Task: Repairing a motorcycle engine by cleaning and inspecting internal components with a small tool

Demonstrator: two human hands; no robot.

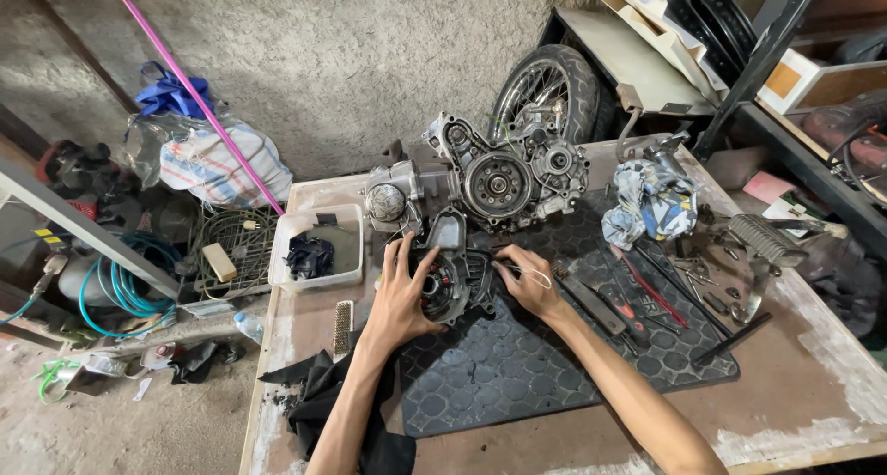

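— Standing at the workbench, what did you see the hands on?

— Both were on a dark engine cover (pixel 459 276) lying on the black rubber mat (pixel 517 373), just in front of the motorcycle engine (pixel 490 175). The left hand (pixel 404 295) lay spread over the cover's left side, fingers splayed and pressing flat, not curled shut around anything. The right hand (pixel 528 281) rested at the cover's right edge with a thin wire-like piece (pixel 527 272) pinched between its fingers; what exactly that piece was, I couldn't tell.

— And the engine itself?

— It sat at the far edge of the mat, casing open, a round rotor facing up. Left of the engine stood a pale plastic tub (pixel 319 244) with a dark crumpled thing inside. In front of the tub, left of the cover, lay a small wire brush (pixel 342 325), and nearer the bench's front edge a black cloth (pixel 323 401) sprawled under the left forearm.

— Anything on the other side?

— Right of the engine was a crumpled blue-and-white rag (pixel 651 202). In front of that rag, screwdrivers and other hand tools (pixel 637 295) lay scattered across the mat's right part, well clear of the cover. Behind the engine a spoked wheel with its tyre (pixel 550 91) leaned against the wall.
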